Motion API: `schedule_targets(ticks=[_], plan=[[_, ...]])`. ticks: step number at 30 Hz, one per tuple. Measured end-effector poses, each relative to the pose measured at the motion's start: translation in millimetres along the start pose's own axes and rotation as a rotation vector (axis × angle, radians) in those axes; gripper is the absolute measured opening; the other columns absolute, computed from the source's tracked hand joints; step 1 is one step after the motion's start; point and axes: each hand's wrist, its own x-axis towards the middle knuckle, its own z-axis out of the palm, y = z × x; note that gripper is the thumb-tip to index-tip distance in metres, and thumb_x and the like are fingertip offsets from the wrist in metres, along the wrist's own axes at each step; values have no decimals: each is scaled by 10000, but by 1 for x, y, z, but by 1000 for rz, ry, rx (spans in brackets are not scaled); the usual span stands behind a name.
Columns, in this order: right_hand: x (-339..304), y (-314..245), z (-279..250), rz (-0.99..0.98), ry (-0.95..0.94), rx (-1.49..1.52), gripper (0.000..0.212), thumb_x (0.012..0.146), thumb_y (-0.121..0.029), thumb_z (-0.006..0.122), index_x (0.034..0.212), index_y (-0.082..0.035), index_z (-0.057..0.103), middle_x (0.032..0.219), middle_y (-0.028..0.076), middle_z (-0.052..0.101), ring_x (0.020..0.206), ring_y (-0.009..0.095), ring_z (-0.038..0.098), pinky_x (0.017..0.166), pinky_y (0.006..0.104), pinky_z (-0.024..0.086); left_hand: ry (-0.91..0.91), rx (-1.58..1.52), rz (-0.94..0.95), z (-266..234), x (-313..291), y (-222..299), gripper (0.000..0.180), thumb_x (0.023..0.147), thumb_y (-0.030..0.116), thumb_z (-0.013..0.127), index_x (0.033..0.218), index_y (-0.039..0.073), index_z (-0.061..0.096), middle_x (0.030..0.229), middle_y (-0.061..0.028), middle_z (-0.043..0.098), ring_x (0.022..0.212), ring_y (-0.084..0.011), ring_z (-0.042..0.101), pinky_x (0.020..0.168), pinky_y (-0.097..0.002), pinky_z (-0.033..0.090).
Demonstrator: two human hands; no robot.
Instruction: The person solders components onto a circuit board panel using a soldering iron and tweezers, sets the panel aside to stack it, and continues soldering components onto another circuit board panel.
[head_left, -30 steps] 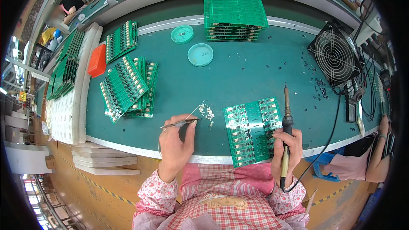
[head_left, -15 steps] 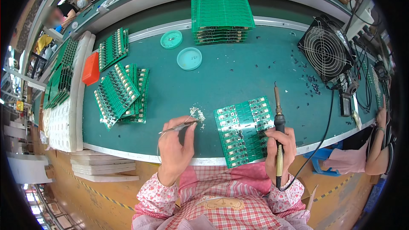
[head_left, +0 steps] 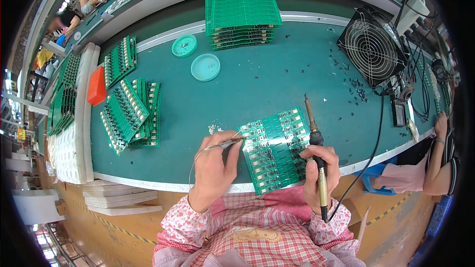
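Observation:
My left hand [head_left: 212, 170] is closed on metal tweezers [head_left: 223, 144], their tips at the left edge of a green circuit board panel [head_left: 271, 144]. A thin, curved silvery wire [head_left: 192, 172] also runs along this hand; whether the fingers grip it is unclear. If the tips hold a part, it is too small to make out. My right hand [head_left: 322, 170] grips a soldering iron [head_left: 315, 137], its tip pointing up and away beyond the panel's right side. Fingers of this hand rest at the panel's right edge. Small white parts [head_left: 213, 128] lie just beyond my left hand.
Stacked board panels stand at the back [head_left: 242, 12] and left [head_left: 126, 111]. Two round turquoise dishes [head_left: 206, 67], a red box [head_left: 96, 86] and a black fan [head_left: 371, 49] are around the bench. Black bits [head_left: 357, 89] lie scattered. The iron's cord [head_left: 378, 138] curves right. Other people sit nearby.
My left hand has moved right with the tweezers, from the pile of white parts to the panel's left edge. My right hand still holds the soldering iron. The view has shifted slightly.

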Motion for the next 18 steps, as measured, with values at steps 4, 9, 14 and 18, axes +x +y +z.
schedule_targets(ticks=[4,9,14,18], plan=[[-1,1,-1,9,-9,-3,217,927,-78,647,1126,6,620,888,123,682,770,245,630,687,340,511,1,2,14,1,1,0,107,874,-26,669,967,10,707,1008,-108,705,909,-273,672,811,-343,519],[0,-1,0,12,-15,1,220,918,-81,662,1120,-1,626,882,121,684,777,244,643,685,334,516,12,0,27,2,1,-1,109,871,-25,674,969,12,703,1004,-107,703,898,-276,671,803,-348,520],[5,-10,0,6,-68,-11,172,888,-72,691,1045,-13,651,850,107,710,718,214,664,634,310,523,30,9,59,3,0,-3,112,866,-23,680,970,12,701,1005,-105,702,887,-279,668,790,-354,519],[9,-17,2,9,-59,170,144,904,-94,670,1019,-10,654,709,74,703,618,187,663,569,302,522,13,22,72,2,2,-1,117,861,-22,685,971,14,703,1010,-105,700,877,-284,662,773,-357,514]])
